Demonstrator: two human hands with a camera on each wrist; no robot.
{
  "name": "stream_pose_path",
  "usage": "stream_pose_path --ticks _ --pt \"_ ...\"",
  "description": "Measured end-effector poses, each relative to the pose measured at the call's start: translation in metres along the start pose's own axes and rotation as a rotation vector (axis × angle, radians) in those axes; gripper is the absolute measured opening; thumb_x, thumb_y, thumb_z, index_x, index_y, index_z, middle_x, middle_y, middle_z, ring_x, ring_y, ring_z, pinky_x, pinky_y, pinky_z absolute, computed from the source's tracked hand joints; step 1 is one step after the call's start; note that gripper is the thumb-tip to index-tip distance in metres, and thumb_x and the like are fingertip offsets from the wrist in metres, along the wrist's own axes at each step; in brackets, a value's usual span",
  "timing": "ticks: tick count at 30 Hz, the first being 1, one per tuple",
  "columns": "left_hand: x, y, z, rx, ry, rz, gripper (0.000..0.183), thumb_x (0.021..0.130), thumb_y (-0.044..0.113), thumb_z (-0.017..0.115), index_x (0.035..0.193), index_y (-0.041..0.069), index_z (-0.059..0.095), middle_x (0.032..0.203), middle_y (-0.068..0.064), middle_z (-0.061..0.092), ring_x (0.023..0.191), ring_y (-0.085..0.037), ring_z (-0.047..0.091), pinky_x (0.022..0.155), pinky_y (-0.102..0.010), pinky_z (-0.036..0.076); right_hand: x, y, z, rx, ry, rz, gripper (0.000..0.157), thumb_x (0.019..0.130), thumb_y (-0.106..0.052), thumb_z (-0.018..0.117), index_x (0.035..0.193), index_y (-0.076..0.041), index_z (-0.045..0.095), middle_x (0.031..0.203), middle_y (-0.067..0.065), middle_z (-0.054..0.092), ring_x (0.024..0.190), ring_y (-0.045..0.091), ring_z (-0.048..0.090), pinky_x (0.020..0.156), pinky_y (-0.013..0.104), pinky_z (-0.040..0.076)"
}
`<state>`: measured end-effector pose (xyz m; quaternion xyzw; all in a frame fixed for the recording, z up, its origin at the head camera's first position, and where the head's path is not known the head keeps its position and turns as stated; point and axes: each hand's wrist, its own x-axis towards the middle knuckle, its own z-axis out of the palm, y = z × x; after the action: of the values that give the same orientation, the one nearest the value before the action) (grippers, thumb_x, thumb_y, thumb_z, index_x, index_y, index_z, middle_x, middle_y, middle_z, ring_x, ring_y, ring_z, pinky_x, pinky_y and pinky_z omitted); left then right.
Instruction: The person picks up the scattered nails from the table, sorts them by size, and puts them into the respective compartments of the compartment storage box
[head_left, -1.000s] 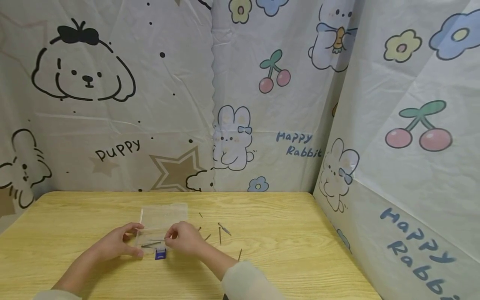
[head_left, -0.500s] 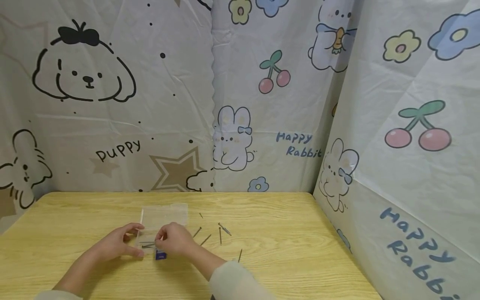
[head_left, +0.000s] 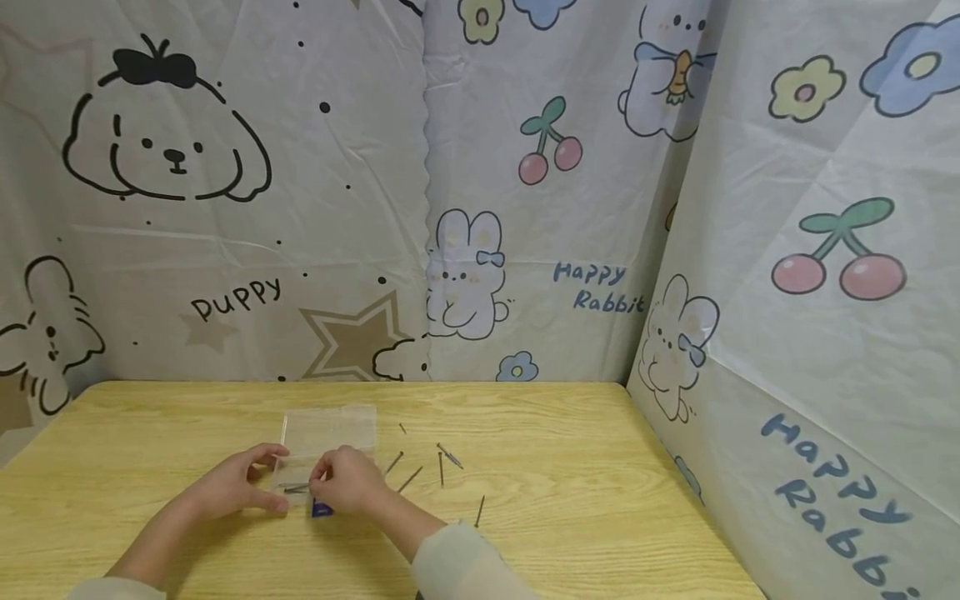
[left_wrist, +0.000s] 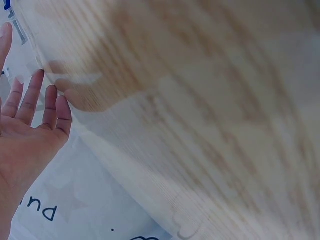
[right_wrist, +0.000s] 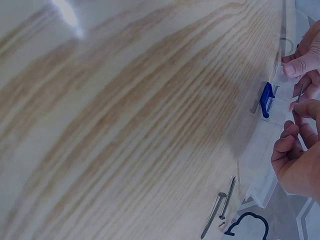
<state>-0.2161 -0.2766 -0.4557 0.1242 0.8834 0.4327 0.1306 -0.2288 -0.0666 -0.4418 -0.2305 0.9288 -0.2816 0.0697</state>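
A clear plastic box (head_left: 330,429) lies with its lid folded back on the table, a blue latch (head_left: 321,508) at its front. My left hand (head_left: 238,483) holds the box's left end, thumb at the front and fingers at the back. Over the front compartments, my right hand (head_left: 348,479) pinches a thin metal nail (right_wrist: 300,93) between thumb and forefinger. Another nail (head_left: 294,489) shows in the box between both hands. In the right wrist view the latch (right_wrist: 266,101) stands out beside the fingertips. The right hand hides part of the box.
Several loose nails lie right of the box, among them one nail (head_left: 441,469) beside a screw-like piece (head_left: 451,456), and a nail (head_left: 480,511) nearer the front. A tiny nail (head_left: 402,428) lies farther back. Printed cloth (head_left: 360,208) hangs behind the wooden table (head_left: 570,492).
My right hand has moved left over the box with the nail, then nearly stopped, covering part of the latch. More of the loose nails came into view behind it. My left hand stays in place.
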Motion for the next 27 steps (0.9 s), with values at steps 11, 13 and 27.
stream_pose_path --ticks 11,13,27 --pt "0.0 0.001 -0.001 -0.007 -0.008 -0.006 0.08 0.075 0.028 0.079 0.135 -0.003 0.036 0.128 -0.032 0.043 0.11 -0.049 0.049 0.081 -0.047 0.05 0.002 0.0 0.001 -0.029 0.0 0.016 0.008 0.084 -0.02 0.064 0.076 -0.019 0.066 0.06 -0.013 0.047 0.049 0.002 0.041 0.043 0.017 0.035" --pt "0.0 0.001 -0.001 -0.008 -0.01 -0.005 0.08 0.075 0.027 0.079 0.135 -0.003 0.036 0.129 -0.033 0.043 0.111 -0.05 0.048 0.081 -0.047 0.05 0.002 0.0 0.001 -0.025 -0.005 0.021 0.006 0.085 -0.021 0.064 0.08 -0.02 0.067 0.062 -0.012 0.047 0.051 0.002 0.042 0.045 0.017 0.035" --pt "-0.001 0.004 0.001 0.003 -0.001 -0.016 0.081 0.074 0.03 0.079 0.134 -0.004 0.037 0.127 -0.033 0.044 0.109 -0.046 0.051 0.081 -0.046 0.05 -0.005 0.011 -0.016 0.067 0.002 -0.025 0.008 0.086 -0.022 0.065 0.086 -0.016 0.069 0.071 -0.01 0.05 0.061 0.001 0.044 0.053 0.016 0.037"
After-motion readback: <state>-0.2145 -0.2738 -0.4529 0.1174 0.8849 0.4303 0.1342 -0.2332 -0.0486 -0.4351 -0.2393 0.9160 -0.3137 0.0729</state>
